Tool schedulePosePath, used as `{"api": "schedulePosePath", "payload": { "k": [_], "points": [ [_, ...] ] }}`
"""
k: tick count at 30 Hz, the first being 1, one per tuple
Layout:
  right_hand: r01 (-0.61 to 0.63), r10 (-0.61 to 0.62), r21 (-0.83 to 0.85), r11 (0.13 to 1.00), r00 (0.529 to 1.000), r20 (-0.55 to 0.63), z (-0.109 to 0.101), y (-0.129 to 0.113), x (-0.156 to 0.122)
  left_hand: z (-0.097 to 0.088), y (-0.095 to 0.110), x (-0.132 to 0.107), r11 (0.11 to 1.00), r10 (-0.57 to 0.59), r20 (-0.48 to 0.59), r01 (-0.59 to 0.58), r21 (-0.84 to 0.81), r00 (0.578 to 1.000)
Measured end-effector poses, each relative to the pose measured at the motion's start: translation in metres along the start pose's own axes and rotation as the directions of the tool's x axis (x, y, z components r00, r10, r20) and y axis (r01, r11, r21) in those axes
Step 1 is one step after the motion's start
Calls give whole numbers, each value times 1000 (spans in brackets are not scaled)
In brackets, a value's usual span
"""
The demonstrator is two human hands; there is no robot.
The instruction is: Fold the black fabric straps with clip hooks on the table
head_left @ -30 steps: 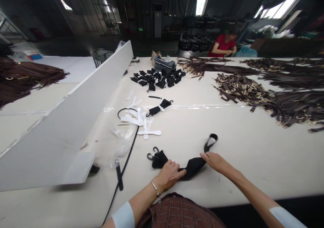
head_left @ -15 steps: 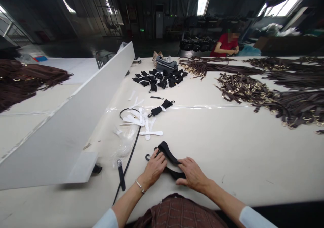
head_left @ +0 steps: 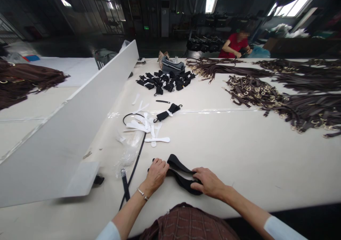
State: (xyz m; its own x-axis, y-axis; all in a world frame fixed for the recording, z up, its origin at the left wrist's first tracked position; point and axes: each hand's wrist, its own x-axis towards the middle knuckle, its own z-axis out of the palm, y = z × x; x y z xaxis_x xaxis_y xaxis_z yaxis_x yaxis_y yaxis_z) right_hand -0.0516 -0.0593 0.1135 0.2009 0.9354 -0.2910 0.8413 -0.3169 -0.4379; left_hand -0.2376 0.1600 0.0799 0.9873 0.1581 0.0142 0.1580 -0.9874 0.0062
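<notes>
A wide black strap (head_left: 179,164) lies in folded loops on the table in front of me. My left hand (head_left: 157,172) is closed over the strap's left end and covers most of the hooks there. With thumb and fingers, my right hand (head_left: 210,184) grips the folded right end. Between the hands the strap's bands bow apart. Beyond them lies a bundled black strap (head_left: 168,113) with a white band round its middle and a hook at each end. White strips (head_left: 149,126) are heaped left of this bundle.
A pile of black strap bundles (head_left: 166,80) lies further back beside a grey bag (head_left: 172,66). Brown straps with gold-coloured hooks (head_left: 253,92) cover the right side. A white divider panel (head_left: 80,108) stands on the left. Across the table sits a person in red (head_left: 233,46).
My left hand has shifted left and down over the hooks, which showed before. My right hand has moved slightly right, and the strap between them is drawn longer.
</notes>
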Motion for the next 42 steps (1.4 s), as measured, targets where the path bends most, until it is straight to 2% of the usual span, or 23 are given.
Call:
{"api": "schedulePosePath", "payload": {
  "k": [4,10,13,17,21,24,26,28,30,32,34,36,40,42],
  "points": [
    [-132,132,119,984,991,15,-16,17,-3,2,-13,2,998,-53,-1,53,32,999],
    [-176,181,146,974,983,-26,-17,25,6,5,-13,2,999,6,-46,-4,44,999],
    [-244,249,69,967,966,-69,-13,29,8,7,-13,1,998,50,-21,-49,40,999],
    [-400,376,-134,906,910,-175,-17,40,5,9,-23,-3,999,30,26,-31,24,999],
    [-456,391,-270,848,882,-264,-27,44,3,8,-28,-10,998,67,56,-67,-7,996],
    [-481,360,-299,824,853,-379,-31,34,3,7,-27,-12,997,72,71,-72,-14,995],
    [-414,244,-293,862,845,-476,-26,19,7,6,-25,-13,997,73,78,-72,-17,994],
    [-219,54,-295,930,876,-480,-12,-1,15,5,-24,-13,997,82,84,-81,-13,993],
    [24,-129,-286,958,926,-354,10,-21,25,4,-24,-14,995,99,88,-99,-1,991],
    [158,-207,-259,953,963,-172,31,-33,36,5,-25,-17,993,113,85,-114,13,990],
    [125,-142,-252,960,988,-52,43,-31,42,7,-28,-21,994,104,85,-107,24,991],
    [-4,-7,-269,963,999,-42,42,-15,42,8,-30,-25,997,71,90,-73,15,993],
    [-232,203,-266,936,970,-133,12,29,35,4,-25,-26,998,5,131,3,-58,991],
    [-331,301,-242,912,941,-153,-2,40,36,0,-16,-20,995,-29,164,43,-85,986]
  ]
}}
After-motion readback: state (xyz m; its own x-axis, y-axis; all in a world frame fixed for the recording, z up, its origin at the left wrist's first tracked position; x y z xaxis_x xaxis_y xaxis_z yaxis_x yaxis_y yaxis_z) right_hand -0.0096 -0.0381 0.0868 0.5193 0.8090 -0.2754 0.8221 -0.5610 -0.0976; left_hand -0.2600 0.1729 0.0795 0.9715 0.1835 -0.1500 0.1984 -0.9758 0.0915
